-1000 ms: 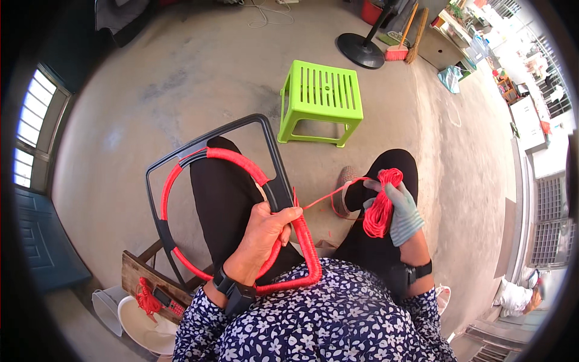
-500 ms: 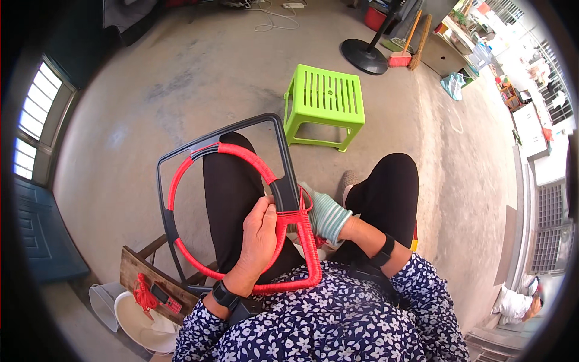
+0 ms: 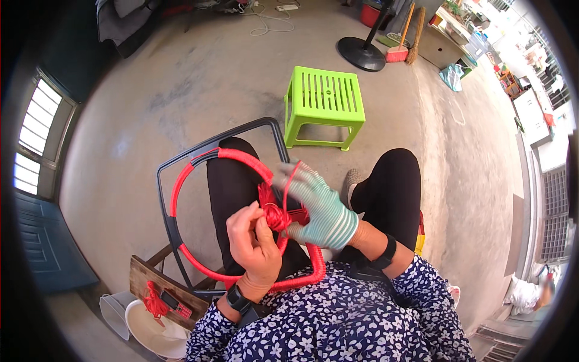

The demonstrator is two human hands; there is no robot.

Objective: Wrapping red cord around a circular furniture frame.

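Evidently, the bare left hand (image 3: 256, 246) pinched a red cord bundle (image 3: 277, 217) over the right side of the black frame (image 3: 172, 231), itself partly wrapped in red. Also at the frame's right side, the striped-gloved right hand (image 3: 322, 212) was spread, blurred toward its tips, with a single strand (image 3: 287, 188) crossing it; a lime-green slatted stool (image 3: 330, 93) stood beyond the frame.

1 tangled red cord bundle (image 3: 275, 218) overlaps the black frame's (image 3: 171, 229) right side; its ring (image 3: 176, 192) is mostly red-wrapped.

From the head, a fisheye looks down and forward, left hand (image 3: 256, 246) and right hand (image 3: 322, 210) near.
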